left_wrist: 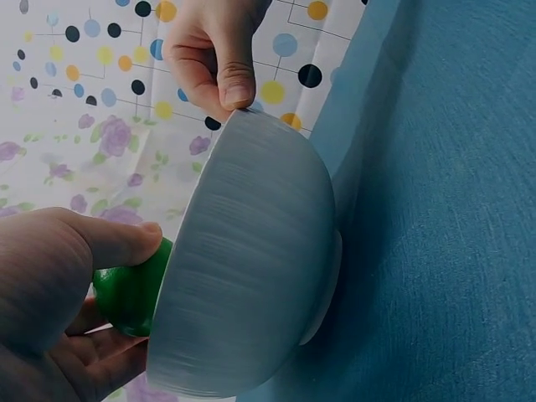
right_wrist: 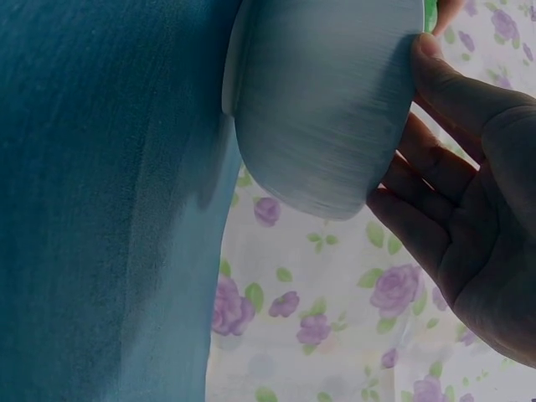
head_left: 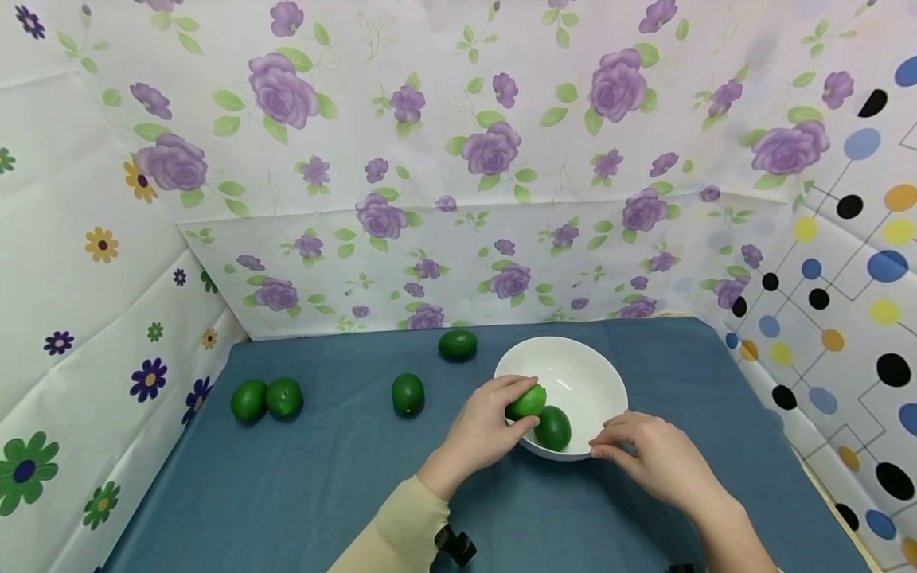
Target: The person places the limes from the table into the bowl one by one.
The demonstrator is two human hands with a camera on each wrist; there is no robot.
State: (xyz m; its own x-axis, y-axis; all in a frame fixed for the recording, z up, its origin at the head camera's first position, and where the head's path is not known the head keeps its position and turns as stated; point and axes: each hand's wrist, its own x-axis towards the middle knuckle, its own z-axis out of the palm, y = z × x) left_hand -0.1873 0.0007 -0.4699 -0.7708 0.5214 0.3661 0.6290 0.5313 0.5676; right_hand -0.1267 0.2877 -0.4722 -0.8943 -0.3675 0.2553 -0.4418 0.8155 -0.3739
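A white bowl (head_left: 587, 390) stands upright on the blue cloth. My left hand (head_left: 483, 426) pinches a green lime (head_left: 528, 401) between thumb and fingers, over the bowl's left side; in the left wrist view this lime (left_wrist: 134, 289) shows at the rim. A second, darker lime (head_left: 553, 428) lies inside the bowl, close to the front wall. At the bowl's front right, my right hand (head_left: 655, 458) grips the rim with its thumb and fingers. In the right wrist view the right thumb (right_wrist: 431, 63) lies on the rim, and the bowl's wall hides most of the inside.
Two limes (head_left: 267, 399) sit side by side at the far left of the blue cloth (head_left: 322, 485). Another lime (head_left: 407, 395) lies left of the bowl, and one more lime (head_left: 457, 344) is near the back edge. Patterned sheets (head_left: 444, 263) enclose the back and sides.
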